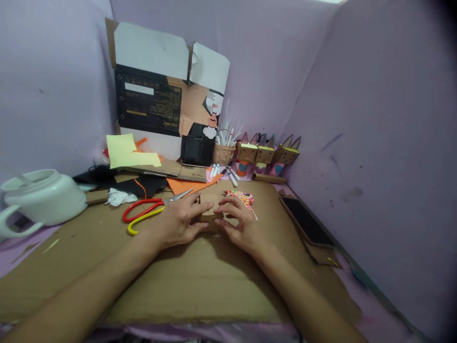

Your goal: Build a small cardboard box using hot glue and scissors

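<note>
Between my hands a small brown cardboard piece [210, 209], folded like a little box, sits on the big cardboard sheet [200, 281]. My left hand [180, 216] grips its left side, fingers on top and thumb at the near edge. From the right, my right hand [241, 221] has its fingers and thumb closed on the opposite side. Scissors [144, 212] with one red and one yellow handle lie beside my left hand, blades partly behind it. Just past my right hand rests a colourful patterned piece [243, 196], partly covered by the fingers.
At left stands a white mug-like pot [50, 200]. A dark phone [307, 221] lies at right. Behind are markers [232, 176], a basket [223, 155] of pens, cardboard figures with ears [264, 155], yellow paper [128, 152], crumpled white tissue [120, 196] and an upright opened carton [150, 102].
</note>
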Action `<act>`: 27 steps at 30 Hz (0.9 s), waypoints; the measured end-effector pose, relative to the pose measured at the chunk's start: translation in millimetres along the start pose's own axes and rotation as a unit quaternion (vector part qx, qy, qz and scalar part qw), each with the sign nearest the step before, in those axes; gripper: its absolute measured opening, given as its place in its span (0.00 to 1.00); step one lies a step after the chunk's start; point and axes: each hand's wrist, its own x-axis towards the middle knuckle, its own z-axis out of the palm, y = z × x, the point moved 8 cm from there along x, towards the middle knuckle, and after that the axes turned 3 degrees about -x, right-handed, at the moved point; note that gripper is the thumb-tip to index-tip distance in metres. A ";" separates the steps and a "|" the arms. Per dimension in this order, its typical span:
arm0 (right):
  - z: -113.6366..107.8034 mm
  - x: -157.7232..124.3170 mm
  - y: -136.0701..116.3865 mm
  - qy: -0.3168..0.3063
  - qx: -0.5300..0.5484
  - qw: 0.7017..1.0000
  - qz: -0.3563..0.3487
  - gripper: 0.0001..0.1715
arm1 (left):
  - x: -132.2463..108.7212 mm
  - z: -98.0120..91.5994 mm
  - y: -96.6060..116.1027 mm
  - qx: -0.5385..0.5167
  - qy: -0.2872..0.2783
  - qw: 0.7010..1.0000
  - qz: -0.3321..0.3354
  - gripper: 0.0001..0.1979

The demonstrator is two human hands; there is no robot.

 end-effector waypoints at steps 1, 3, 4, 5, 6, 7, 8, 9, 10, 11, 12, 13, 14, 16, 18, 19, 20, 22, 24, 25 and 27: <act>0.3 -0.1 0.0 -0.001 0.001 1.000 0.004 0.10 | 0.3 0.9 -0.6 -0.010 -0.006 1.000 -0.009 0.23; 1.3 -1.3 -0.7 -0.002 0.005 1.000 0.016 0.11 | -0.1 2.5 -2.5 -0.037 -0.011 0.998 -0.039 0.22; 2.2 -2.5 -1.0 -0.003 0.010 1.000 0.023 0.11 | -1.0 3.8 -3.1 -0.053 -0.013 0.997 -0.055 0.22; 2.7 -4.0 -1.3 0.000 0.019 0.999 0.030 0.12 | -2.4 4.2 -4.8 -0.068 -0.007 0.995 -0.074 0.23; 3.8 -5.7 -0.2 0.003 0.035 0.998 0.042 0.12 | -4.0 7.3 -5.2 -0.089 -0.017 0.992 -0.084 0.24; 5.3 -7.3 1.1 0.004 0.056 0.997 0.053 0.13 | -5.6 9.5 -6.3 -0.116 -0.017 0.989 -0.094 0.26; 7.5 -8.6 4.1 0.004 0.076 0.995 0.071 0.13 | -7.5 12.1 -10.1 -0.147 -0.018 0.982 -0.117 0.27; 7.2 -9.3 6.8 0.018 0.096 0.992 0.083 0.13 | -9.3 14.4 -15.2 -0.182 -0.015 0.972 -0.145 0.27; 7.5 -9.4 10.1 0.029 0.130 0.986 0.098 0.17 | -10.6 14.6 -20.6 -0.223 0.001 0.960 -0.171 0.26; 8.6 -8.8 12.4 0.034 0.176 0.978 0.109 0.25 | -11.4 13.4 -25.0 -0.274 0.026 0.942 -0.191 0.25; 11.0 -8.1 15.3 0.031 0.228 0.965 0.130 0.34 | -11.5 13.8 -27.8 -0.326 0.036 0.922 -0.208 0.26; 14.2 -7.1 15.5 0.019 0.275 0.951 0.141 0.41 | -10.9 13.6 -28.7 -0.379 0.045 0.898 -0.218 0.27; 17.0 -6.1 13.9 0.003 0.314 0.938 0.146 0.47 | -9.9 13.2 -27.9 -0.430 0.050 0.873 -0.224 0.29; 20.5 -5.4 7.2 -0.033 0.351 0.925 0.140 0.54 | -7.1 11.5 -22.9 -0.512 0.054 0.826 -0.230 0.31; 17.8 -6.4 1.4 -0.045 0.320 0.939 0.118 0.59 | -4.3 8.2 -16.8 -0.561 0.061 0.793 -0.229 0.29; 14.9 -7.4 0.0 -0.041 0.286 0.951 0.109 0.62 | -3.0 7.1 -13.6 -0.575 0.061 0.784 -0.226 0.27; 11.7 -8.4 -0.4 -0.033 0.248 0.963 0.103 0.64 | -1.8 6.6 -10.7 -0.583 0.058 0.779 -0.222 0.26; 7.6 -10.2 0.1 -0.020 0.197 0.975 0.101 0.66 | -0.7 7.8 -6.8 -0.588 0.048 0.777 -0.218 0.24; 9.1 -10.9 0.5 -0.027 0.205 0.972 0.109 0.65 | -0.9 12.2 -5.4 -0.593 0.037 0.773 -0.223 0.25; 11.1 -10.8 0.7 -0.033 0.222 0.968 0.115 0.63 | -1.3 14.4 -5.2 -0.597 0.035 0.769 -0.227 0.25; 14.4 -10.5 1.7 -0.036 0.258 0.957 0.128 0.60 | -2.0 18.4 -4.2 -0.611 0.034 0.754 -0.238 0.25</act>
